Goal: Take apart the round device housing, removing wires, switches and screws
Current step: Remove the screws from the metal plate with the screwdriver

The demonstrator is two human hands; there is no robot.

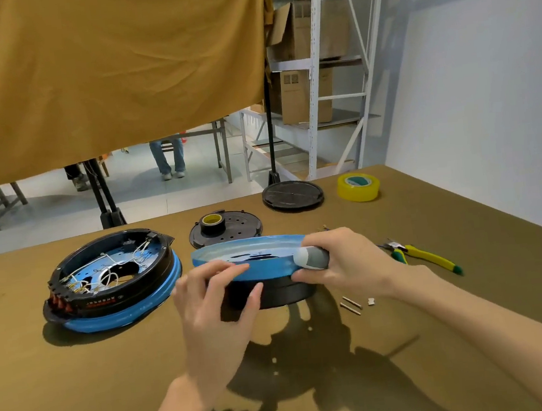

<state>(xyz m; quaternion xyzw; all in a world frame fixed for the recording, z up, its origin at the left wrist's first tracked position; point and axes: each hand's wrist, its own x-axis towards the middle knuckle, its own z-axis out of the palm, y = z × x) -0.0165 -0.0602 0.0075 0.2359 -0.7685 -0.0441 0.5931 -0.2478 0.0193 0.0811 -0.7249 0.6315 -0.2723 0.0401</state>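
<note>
The round device housing [259,266], a blue-rimmed dish on a black base, sits near the middle of the surface [82,392], its open side up and tipped slightly toward the camera; seen from here its long axis runs from 9 o'clock to 3 o'clock. The left hand [214,315] holds it at the 8 o'clock edge, its fingers [233,269] curled over the blue rim and the thumb pressed on the black base. The right hand [342,261] grips the rim at 3 o'clock, its fingers clamped around a grey handle [313,257] that lies across the rim; what tool the handle belongs to cannot be told.

At 9 o'clock of the housing, just beside it, lies a second housing [110,279], a black ring on a blue rim with white wires [103,276] tangled inside and red switches [60,303] at its near left edge. At 12 o'clock a black perforated disc [232,231] carries a small yellow tape roll [212,220]. At 1 o'clock, farther back, rests a black round lid [292,194], and beyond it a large yellow tape roll [358,186]. At 3 o'clock lie yellow-green pliers [425,256], pointing from 10 to 4 o'clock. At 5 o'clock, near the right wrist, are two thin metal pins [350,305] and a small white piece [370,301]
</note>
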